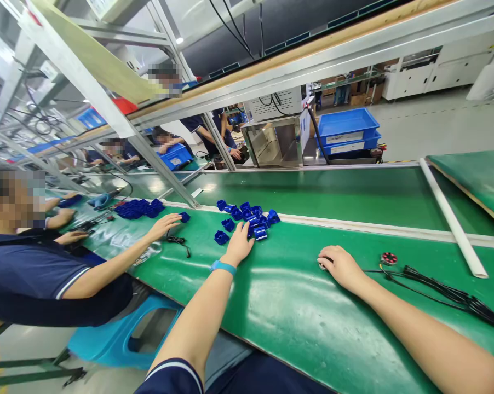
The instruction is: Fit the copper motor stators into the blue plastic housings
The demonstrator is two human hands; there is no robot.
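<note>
My left hand [237, 244], with a blue band on the wrist, reaches into a loose pile of blue plastic housings [260, 232] on the green bench. Its fingers are stretched out and apart over the nearest pieces; whether they press on one is hard to see. Further right, my right hand [340, 266] is closed over a small round part [322, 266] low on the bench top, and only its pale rim shows. Beyond that wrist lies a round red-and-black coil part [389, 258], next to a bundle of black cables [448, 295].
At left, a co-worker [37, 273] reaches toward a single blue housing [184, 217]. More blue housings [138, 208] are heaped there. A white tube [456, 224] lies across the right side. Metal posts and a shelf beam [296, 82] cross above. A blue stool [119, 334] stands below.
</note>
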